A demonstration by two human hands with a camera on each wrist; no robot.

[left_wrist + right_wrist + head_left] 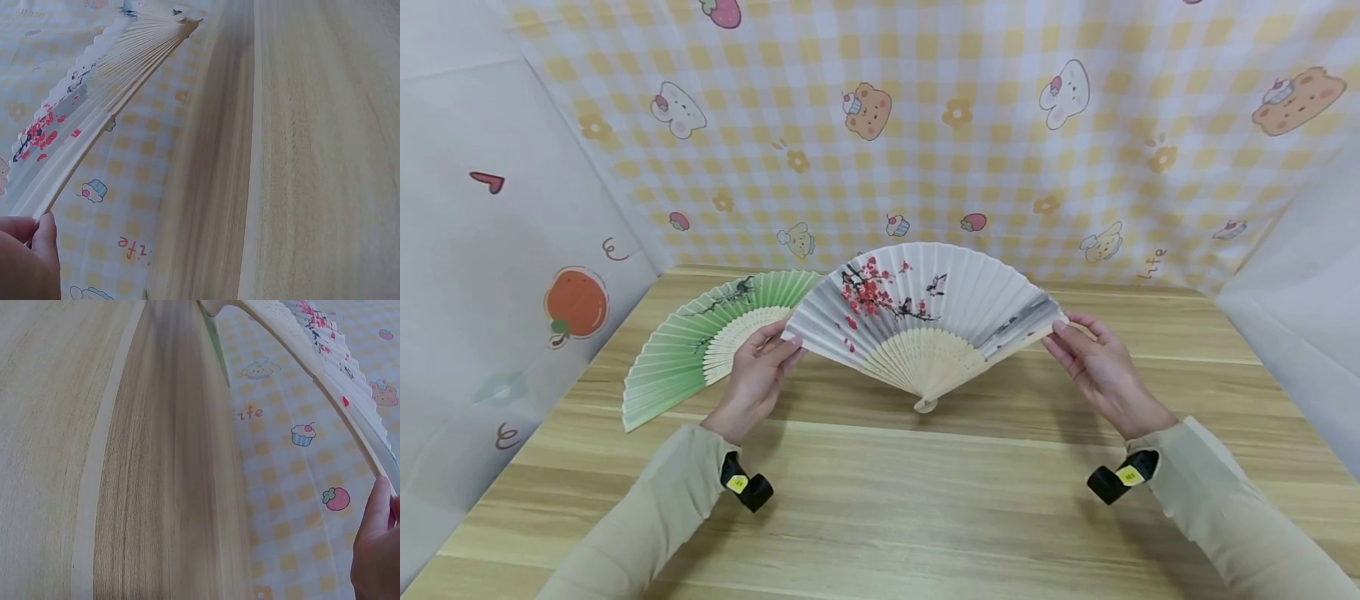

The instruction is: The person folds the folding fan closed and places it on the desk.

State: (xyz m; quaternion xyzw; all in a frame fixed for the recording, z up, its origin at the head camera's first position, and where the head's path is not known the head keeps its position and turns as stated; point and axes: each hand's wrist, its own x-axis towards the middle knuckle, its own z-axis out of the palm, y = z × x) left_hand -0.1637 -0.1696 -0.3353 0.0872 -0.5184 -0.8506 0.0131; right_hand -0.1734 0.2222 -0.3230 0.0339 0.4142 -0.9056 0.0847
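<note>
A white folding fan [955, 292] is spread wide between both hands, painted with red blossoms, dark branches and small birds. Its pale ribs [925, 354] meet at a pivot at the bottom centre. My left hand [756, 375] pinches the fan's left outer edge between thumb and fingers; the left wrist view shows the thumb [45, 234] on that edge. At the opposite outer edge, my right hand [1097, 367] pinches the corner, thumb along the guard stick in the right wrist view. A green folding fan [662, 367] lies spread on the table behind my left hand.
The wood-grain table [880, 508] runs back to a yellow checked cloth [925, 158] with cartoon prints. White printed sheets [497, 275] hang on the left and right sides. A small black wrist camera [748, 483] is strapped at each sleeve cuff.
</note>
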